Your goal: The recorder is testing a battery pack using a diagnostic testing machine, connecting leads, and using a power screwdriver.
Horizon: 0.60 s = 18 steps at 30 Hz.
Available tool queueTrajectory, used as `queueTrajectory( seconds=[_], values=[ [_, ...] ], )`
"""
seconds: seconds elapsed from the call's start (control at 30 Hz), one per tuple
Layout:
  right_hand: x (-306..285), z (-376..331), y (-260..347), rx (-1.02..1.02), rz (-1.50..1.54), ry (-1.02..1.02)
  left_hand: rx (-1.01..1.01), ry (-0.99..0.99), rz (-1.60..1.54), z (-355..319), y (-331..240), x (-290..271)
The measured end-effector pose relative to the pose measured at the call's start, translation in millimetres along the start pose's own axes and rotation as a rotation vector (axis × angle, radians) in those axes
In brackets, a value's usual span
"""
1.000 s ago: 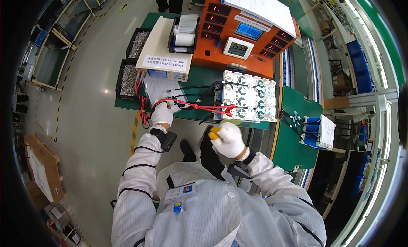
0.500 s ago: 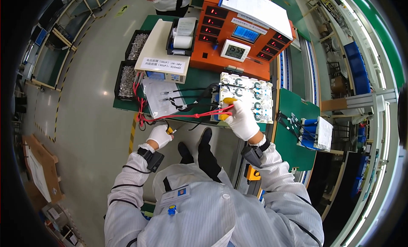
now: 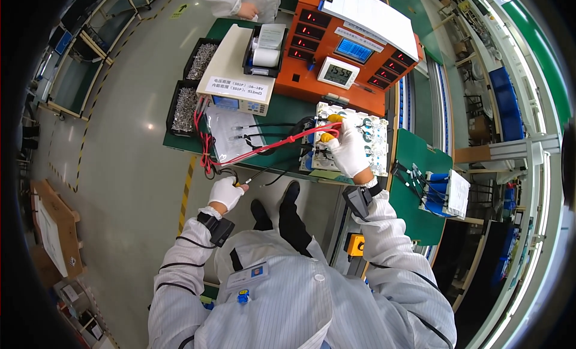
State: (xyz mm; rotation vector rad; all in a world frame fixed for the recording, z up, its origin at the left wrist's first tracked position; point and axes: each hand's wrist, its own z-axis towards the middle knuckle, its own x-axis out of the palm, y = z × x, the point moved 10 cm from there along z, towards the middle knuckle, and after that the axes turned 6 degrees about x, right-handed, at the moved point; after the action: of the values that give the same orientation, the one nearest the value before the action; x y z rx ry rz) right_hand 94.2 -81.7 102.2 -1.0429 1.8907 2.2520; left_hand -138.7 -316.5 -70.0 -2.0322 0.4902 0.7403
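My right hand, in a white glove, is closed around yellow-handled test probes above a white battery pack. Red leads run from the probes to a cream-coloured meter. The probe tips are hidden, so contact cannot be told. Lower left, off the bench's near edge, my gloved left hand is closed on a thin tool with a yellow end; its exact kind is unclear. Black cables with metal lugs lie left of the pack, partly over a clear plastic bag.
An orange tester with red digits and a small clock stands behind the pack. Black bins of small metal parts line the bench's left side. A blue and white pack sits on the right. Across the bench is another person's hand.
My right hand has moved farther over the pack with the probes, drawing the red leads up and taut. The left hand's tool has turned to point right. The other person's hand has come closer.
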Motion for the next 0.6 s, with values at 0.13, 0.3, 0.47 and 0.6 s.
queueTrajectory(
  seconds=[0.13, 0.3, 0.47, 0.6],
  values=[
    [1.1, -2.5, 11.6, 0.034, 0.130, 0.019, 0.017, -0.090, -0.151, -3.0, 2.3, -5.4],
    [-2.6, -14.6, 57.3, -0.109, -0.589, 0.088, 0.035, -0.122, -0.469, -8.0, -4.7, -9.5],
    [-1.6, -63.5, 81.0, -0.130, -0.429, -0.050, 0.068, -0.108, -0.692, -16.1, -19.2, -9.6],
    [101.5, -101.7, 81.7, -0.363, -0.462, 0.299, 0.227, -0.085, -0.562, -20.2, -46.6, -10.3]
  ],
)
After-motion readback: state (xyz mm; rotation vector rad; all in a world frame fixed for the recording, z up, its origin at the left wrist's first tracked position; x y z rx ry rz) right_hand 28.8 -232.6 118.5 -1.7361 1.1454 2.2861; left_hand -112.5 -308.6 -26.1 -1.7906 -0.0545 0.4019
